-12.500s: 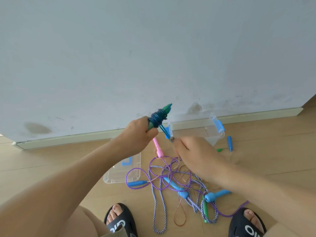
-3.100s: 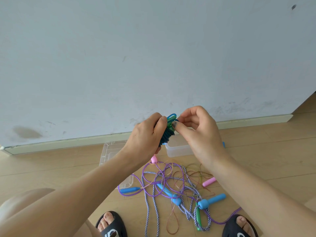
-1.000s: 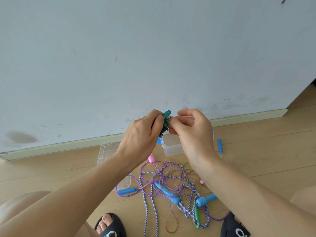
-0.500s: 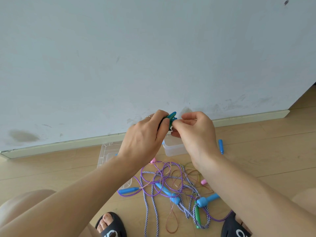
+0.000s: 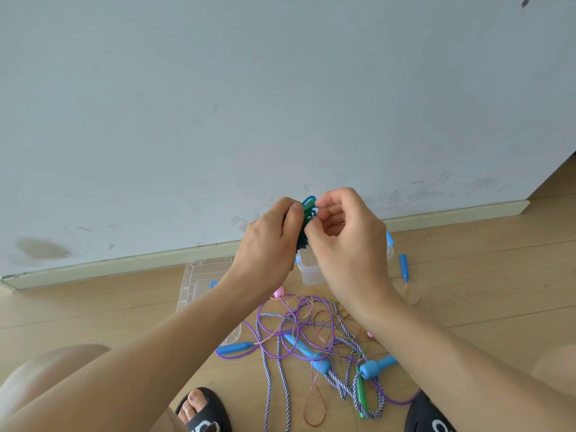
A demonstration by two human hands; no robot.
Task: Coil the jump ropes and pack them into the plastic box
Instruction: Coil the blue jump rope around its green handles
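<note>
Coiled rope (image 5: pixel 304 236) you hold: dark blue cord, green and blue handles.
Striped rope (image 5: pixel 341 338) at your feet: white with dark blue twist.
Thin rope (image 5: pixel 280 332): purple, blue handles.
Plastic box (image 5: pixel 310 271): clear, blue latches.
Lid (image 5: pixel 199 282): clear.
Your sandals (image 5: pixel 204 411): black, white lettering.
Floor (image 5: pixel 483 275): light wood.
Wall (image 5: pixel 280 104): pale grey, smudged.

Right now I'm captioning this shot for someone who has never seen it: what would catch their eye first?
Two hands raised mid-frame against the pale wall: the left hand grips a coiled dark blue jump rope while the right hand pinches at its top. Below them, a tangle of purple and striped ropes sprawls on the wooden floor, with the clear plastic box behind it by the baseboard.
</note>
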